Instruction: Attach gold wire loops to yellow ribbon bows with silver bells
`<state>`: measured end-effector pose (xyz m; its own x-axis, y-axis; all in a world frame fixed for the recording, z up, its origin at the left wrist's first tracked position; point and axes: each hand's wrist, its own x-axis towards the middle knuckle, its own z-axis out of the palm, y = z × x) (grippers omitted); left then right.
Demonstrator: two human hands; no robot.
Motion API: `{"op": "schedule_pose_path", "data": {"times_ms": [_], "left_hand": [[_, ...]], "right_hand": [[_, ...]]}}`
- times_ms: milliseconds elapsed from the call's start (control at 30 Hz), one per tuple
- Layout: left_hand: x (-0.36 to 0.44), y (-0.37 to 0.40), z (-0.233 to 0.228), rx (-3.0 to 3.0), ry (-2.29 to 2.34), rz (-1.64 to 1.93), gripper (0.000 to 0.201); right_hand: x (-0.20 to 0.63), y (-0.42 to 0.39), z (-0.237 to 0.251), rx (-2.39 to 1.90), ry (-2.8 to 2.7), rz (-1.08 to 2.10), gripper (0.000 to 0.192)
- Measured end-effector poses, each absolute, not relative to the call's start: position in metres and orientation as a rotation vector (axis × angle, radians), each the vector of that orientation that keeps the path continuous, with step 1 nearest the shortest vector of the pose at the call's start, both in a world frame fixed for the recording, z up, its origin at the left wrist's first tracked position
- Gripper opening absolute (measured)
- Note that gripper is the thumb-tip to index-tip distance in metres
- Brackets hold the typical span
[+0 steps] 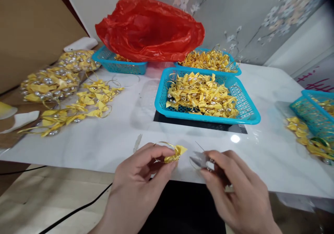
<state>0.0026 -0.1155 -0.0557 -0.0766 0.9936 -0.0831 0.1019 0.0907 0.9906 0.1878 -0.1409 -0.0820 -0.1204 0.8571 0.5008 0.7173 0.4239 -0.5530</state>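
Observation:
My left hand (142, 176) pinches a small yellow ribbon bow (176, 153) with a thin gold loop, just above the near edge of the white table (117, 136). My right hand (232, 188) is closed on small metal snips (199, 159), whose blades point left toward the bow and stop a little short of it. A fine thread rises from the snips. The picture of the right hand is blurred.
A blue basket (245, 117) full of yellow bows sits behind my hands. Two more blue baskets (118, 66) stand at the back under a red plastic bag (150, 28). Loose bows (86, 103) lie at left. Another blue basket (311, 114) stands at right.

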Motion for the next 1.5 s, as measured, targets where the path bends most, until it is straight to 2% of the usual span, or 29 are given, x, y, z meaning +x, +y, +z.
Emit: {"op": "schedule_pose_path", "data": {"times_ms": [267, 567, 1133, 1500], "left_hand": [[0.003, -0.123, -0.051, 1.306, 1.445, 1.181, 0.022], [0.002, -0.123, -0.053, 1.32, 1.512, 1.105, 0.012], [0.002, -0.124, -0.055, 1.126, 1.366, 1.137, 0.02], [0.003, -0.119, -0.061, 1.086, 1.366, 1.134, 0.011]], "right_hand": [[0.152, -0.156, -0.093, -1.354, -1.816, 0.209, 0.014], [0.155, -0.151, -0.092, -1.315, -1.867, 0.18, 0.017], [0.158, -0.148, -0.095, -1.286, -1.924, 0.172, 0.018], [0.165, -0.144, -0.096, -1.283, -1.915, 0.179, 0.016]]}}
